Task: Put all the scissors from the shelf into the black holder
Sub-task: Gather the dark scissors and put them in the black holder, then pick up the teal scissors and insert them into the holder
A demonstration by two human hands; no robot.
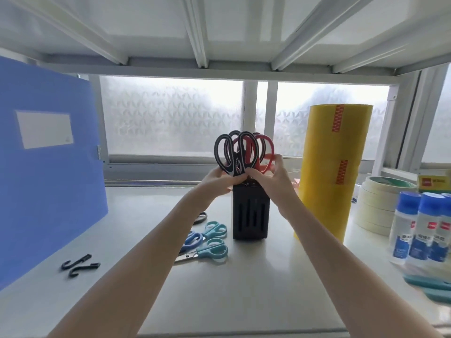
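A blue folder stands at the far left of the shelf, and two black hooks lie near its foot. Right of them, beside the left forearm, three scissors still lie flat on the shelf: one with blue handles and two with teal handles, plus a dark handle loop partly hidden behind the arm, so that item cannot be identified. The black holder stands upright in the middle, just right of those loose scissors. Several black-handled scissors and red-handled scissors stand in it, handles up; the loops overlap too much for an exact count. The left hand has its fingers closed on the lower part of the black handles, while the right hand pinches the same cluster from the other side, touching the red handles at the holder's top. Farther right rises one tall yellow tape stack, then a stack of pale masking tape rolls, and three blue-capped glue bottles at near right.
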